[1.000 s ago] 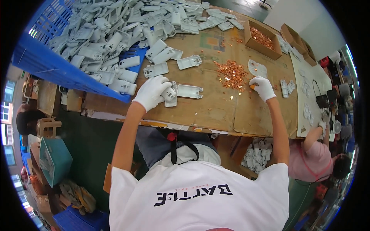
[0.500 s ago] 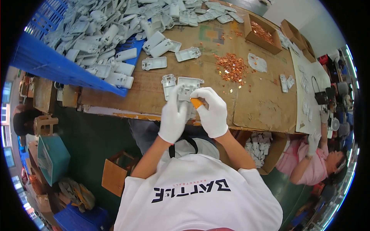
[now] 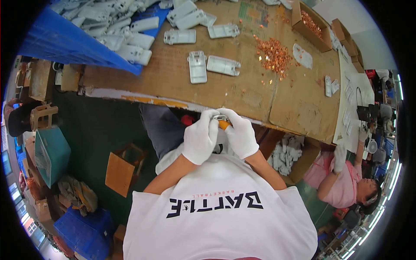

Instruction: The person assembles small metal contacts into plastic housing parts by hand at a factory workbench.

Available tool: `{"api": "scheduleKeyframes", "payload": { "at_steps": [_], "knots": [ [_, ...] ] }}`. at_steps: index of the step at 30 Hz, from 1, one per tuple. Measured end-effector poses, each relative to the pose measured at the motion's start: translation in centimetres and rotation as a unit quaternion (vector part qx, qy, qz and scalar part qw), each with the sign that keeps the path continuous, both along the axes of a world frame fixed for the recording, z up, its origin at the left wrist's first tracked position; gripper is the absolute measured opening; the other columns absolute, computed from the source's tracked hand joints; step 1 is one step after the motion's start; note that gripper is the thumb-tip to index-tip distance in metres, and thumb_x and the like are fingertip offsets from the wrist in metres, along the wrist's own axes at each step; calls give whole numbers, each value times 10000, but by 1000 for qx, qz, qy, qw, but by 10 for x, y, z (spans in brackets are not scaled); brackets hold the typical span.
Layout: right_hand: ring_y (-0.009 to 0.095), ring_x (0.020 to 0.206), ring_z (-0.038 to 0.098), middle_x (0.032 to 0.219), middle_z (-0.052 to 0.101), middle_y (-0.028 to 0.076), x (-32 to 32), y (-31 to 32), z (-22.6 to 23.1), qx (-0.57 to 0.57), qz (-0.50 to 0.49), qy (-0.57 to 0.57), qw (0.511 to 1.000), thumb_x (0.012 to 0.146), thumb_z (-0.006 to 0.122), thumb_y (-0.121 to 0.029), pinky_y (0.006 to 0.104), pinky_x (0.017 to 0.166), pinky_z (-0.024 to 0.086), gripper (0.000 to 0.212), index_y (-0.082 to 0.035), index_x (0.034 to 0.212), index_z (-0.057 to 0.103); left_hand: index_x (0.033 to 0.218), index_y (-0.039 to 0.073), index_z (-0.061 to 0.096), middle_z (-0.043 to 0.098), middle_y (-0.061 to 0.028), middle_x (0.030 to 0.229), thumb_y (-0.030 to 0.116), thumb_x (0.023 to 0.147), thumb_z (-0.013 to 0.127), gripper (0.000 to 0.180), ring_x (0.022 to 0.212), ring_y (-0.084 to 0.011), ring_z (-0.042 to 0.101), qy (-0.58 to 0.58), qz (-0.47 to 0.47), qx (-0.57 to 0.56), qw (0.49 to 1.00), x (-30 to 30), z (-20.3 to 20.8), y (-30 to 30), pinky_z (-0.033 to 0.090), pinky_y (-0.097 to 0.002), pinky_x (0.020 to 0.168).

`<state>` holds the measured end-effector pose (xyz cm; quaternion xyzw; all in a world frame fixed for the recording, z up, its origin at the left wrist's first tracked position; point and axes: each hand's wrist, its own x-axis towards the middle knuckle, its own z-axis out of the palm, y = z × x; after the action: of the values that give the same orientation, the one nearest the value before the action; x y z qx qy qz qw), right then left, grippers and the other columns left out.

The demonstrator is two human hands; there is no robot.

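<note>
Both my hands wear white gloves and meet close to my chest, below the table's near edge. My left hand (image 3: 200,139) and my right hand (image 3: 239,133) together grip a small grey plastic part (image 3: 221,118) with an orange-copper piece (image 3: 223,125) showing between the fingers. On the brown cardboard tabletop (image 3: 242,93) above my hands lie two grey plastic housings (image 3: 197,66) (image 3: 223,65) side by side. A heap of small copper pieces (image 3: 274,53) lies further right.
A big pile of grey plastic housings (image 3: 125,30) spills from a blue bin (image 3: 60,41) at the far left. A cardboard box of copper pieces (image 3: 310,24) stands far right. Another person in pink (image 3: 342,177) works at the right. Boxes and crates crowd the floor left.
My hands have drawn back from the tabletop toward my chest with the small part in them. One second ago they were spread apart, left on a housing, right at the copper heap.
</note>
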<state>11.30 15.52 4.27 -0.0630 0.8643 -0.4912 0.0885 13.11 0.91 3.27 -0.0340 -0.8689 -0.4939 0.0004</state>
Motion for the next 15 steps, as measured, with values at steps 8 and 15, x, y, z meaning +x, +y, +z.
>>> {"api": "scheduleKeyframes", "payload": {
  "at_steps": [8,15],
  "knots": [
    [392,845,674,895,669,231,32,10,-9,98,45,-170,980,857,637,-72,409,727,532,315,-44,1170,614,1186,78,552,666,-166,1031,71,918,567,269,944,-337,669,-105,-91,17,990,24,-24,-1,541,-387,792],
    [343,717,648,801,647,214,39,18,-25,76,69,-178,979,817,671,-59,358,665,509,184,-2,990,648,1134,44,598,664,-158,1057,32,883,562,254,934,-340,661,-136,-119,-23,983,36,-21,0,540,-391,798]
  ]
}}
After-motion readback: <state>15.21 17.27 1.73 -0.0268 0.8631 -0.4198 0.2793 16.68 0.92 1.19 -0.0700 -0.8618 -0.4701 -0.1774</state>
